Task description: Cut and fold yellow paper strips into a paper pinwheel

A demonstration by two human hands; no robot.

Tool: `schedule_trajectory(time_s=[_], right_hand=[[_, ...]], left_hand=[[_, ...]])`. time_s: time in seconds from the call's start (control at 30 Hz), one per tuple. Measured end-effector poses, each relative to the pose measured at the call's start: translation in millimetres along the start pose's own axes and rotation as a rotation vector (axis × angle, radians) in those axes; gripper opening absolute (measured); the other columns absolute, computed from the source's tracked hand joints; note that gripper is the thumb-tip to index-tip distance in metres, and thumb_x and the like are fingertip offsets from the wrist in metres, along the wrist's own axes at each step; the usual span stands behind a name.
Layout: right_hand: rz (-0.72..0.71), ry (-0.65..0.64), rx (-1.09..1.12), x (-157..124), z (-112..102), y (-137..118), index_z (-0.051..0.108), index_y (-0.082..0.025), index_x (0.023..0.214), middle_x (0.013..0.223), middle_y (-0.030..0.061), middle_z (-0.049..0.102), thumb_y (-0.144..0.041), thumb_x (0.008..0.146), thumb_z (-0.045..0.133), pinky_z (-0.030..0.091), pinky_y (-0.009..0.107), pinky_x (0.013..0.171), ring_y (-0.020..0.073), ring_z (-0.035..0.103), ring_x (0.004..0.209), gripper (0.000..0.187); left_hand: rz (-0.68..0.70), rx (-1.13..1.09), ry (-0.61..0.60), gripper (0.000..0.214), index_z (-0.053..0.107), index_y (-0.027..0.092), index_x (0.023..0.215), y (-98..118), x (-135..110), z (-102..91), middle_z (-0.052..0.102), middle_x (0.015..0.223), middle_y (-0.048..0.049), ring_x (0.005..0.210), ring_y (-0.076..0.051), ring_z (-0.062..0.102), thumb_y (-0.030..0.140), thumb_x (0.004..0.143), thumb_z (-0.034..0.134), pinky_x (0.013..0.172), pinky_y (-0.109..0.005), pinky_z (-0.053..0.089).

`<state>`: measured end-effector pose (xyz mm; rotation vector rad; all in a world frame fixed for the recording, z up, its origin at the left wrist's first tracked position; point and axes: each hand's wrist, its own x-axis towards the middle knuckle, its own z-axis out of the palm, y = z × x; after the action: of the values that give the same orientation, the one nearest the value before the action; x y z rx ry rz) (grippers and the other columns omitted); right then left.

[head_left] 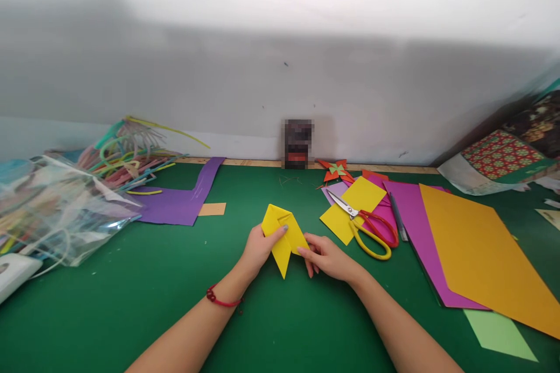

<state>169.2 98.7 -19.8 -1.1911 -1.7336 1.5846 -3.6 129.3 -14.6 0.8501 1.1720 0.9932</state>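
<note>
A folded yellow paper (pixel 283 232) with pointed flaps lies on the green table (pixel 280 326) in the middle. My left hand (pixel 258 247) pinches its left side, thumb on top of the fold. My right hand (pixel 326 256) grips its right edge with curled fingers. A red thread bracelet (pixel 221 299) circles my left wrist.
Scissors with red and yellow handles (pixel 365 224) lie on yellow paper squares (pixel 352 207) to the right. Large orange (pixel 481 250) and magenta (pixel 413 215) sheets lie further right. A purple strip (pixel 184 201) and a clear bag of coloured straws (pixel 65 204) sit left. A red pinwheel (pixel 336 170) lies by the wall.
</note>
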Motion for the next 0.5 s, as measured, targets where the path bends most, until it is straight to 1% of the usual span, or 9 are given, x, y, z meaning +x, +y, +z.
schedule_trajectory(time_s=[0.1, 0.17, 0.3, 0.37, 0.43, 0.5], right_hand=[[0.01, -0.07, -0.005, 0.0, -3.5, -1.3, 0.041, -0.021, 0.075, 0.04, -0.0085, 0.05, -0.041, 0.088, 0.042, 0.034, 0.02, 0.045, 0.0088, 0.042, 0.037, 0.024], [0.027, -0.081, -0.001, 0.5, -4.5, -1.5, 0.041, -0.021, 0.075, 0.038, -0.0092, 0.049, -0.042, 0.088, 0.042, 0.033, 0.02, 0.044, 0.0084, 0.04, 0.035, 0.025], [0.046, 0.003, 0.035, 3.5, -1.4, 0.5, 0.04, -0.021, 0.07, 0.037, -0.0091, 0.048, -0.045, 0.086, 0.044, 0.032, 0.019, 0.041, 0.0075, 0.038, 0.032, 0.029], [0.055, 0.037, 0.09, 5.0, 0.6, 2.0, 0.042, -0.02, 0.069, 0.038, -0.0081, 0.05, -0.05, 0.083, 0.046, 0.031, 0.019, 0.039, 0.0075, 0.039, 0.032, 0.033], [0.066, 0.049, 0.136, 5.4, 1.2, 2.6, 0.046, -0.019, 0.066, 0.039, -0.0061, 0.051, -0.056, 0.08, 0.046, 0.031, 0.02, 0.037, 0.0077, 0.041, 0.032, 0.039], [0.074, 0.049, 0.151, 5.0, 0.4, 2.3, 0.048, -0.018, 0.058, 0.038, -0.0046, 0.049, -0.06, 0.078, 0.046, 0.031, 0.02, 0.037, 0.0077, 0.042, 0.032, 0.046]], left_hand=[[-0.012, -0.03, 0.018, 0.035, 0.066, 0.012, 0.075, 0.3, 0.0, 0.4, 0.072, 0.079, -0.0097, 0.068, -0.022, 0.066, 0.034, 0.051, 0.079, 0.062, -0.029, 0.053], [-0.013, -0.038, 0.013, 0.036, 0.066, 0.012, 0.075, -0.1, 0.4, -0.1, 0.072, 0.079, -0.0094, 0.068, -0.022, 0.066, 0.035, 0.051, 0.08, 0.062, -0.028, 0.053], [-0.004, -0.08, 0.021, 0.039, 0.066, 0.011, 0.077, -2.5, 2.7, -1.5, 0.072, 0.08, -0.0095, 0.07, -0.022, 0.066, 0.037, 0.051, 0.08, 0.063, -0.028, 0.053], [0.005, -0.128, 0.054, 0.041, 0.066, 0.011, 0.079, -3.5, 3.9, -1.8, 0.071, 0.082, -0.0104, 0.072, -0.022, 0.067, 0.037, 0.051, 0.081, 0.064, -0.028, 0.053], [0.004, -0.188, 0.095, 0.042, 0.065, 0.011, 0.083, -3.7, 4.6, -1.7, 0.071, 0.087, -0.0118, 0.074, -0.022, 0.067, 0.036, 0.052, 0.081, 0.066, -0.028, 0.054], [-0.004, -0.229, 0.121, 0.042, 0.065, 0.011, 0.085, -3.2, 4.7, -1.4, 0.071, 0.091, -0.0126, 0.076, -0.022, 0.067, 0.034, 0.053, 0.081, 0.067, -0.028, 0.054]])
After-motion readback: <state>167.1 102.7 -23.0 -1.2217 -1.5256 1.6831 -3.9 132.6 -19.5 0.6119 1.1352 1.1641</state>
